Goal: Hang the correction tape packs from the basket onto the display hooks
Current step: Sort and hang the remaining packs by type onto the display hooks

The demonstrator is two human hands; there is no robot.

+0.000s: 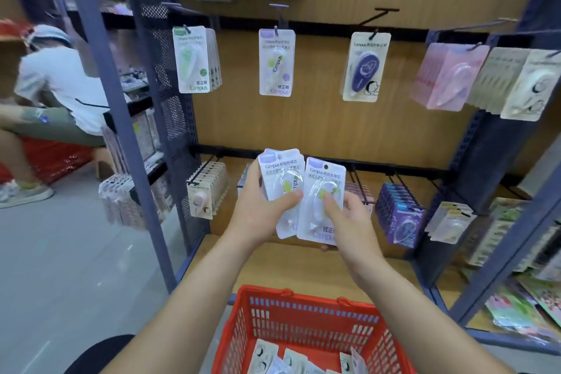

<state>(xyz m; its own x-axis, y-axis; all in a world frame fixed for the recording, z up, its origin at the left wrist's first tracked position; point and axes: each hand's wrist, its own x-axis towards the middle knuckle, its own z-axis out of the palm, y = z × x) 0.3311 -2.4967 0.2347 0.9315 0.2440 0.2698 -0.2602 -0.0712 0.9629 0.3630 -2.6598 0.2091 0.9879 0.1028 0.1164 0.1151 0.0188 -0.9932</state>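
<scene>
While stock is held up before the shelf (288, 264), the step looks like sorting — hanging not yet begun.
Held: small stack (280, 173) pinched in left grip (258, 209), single pack (323, 179) clasped in right grip (349, 218) — both above the red basket (303, 297). Next, likely: thread its hole onto the matching hook (276, 30).

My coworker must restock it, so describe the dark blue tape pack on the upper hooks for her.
Face the wooden back panel. On its upper hooks, find the third pack from the left, the dark blue pack. Alone in that row, it has a navy dispenser on a cream card; the green pack and white pack hang to its left.
</scene>
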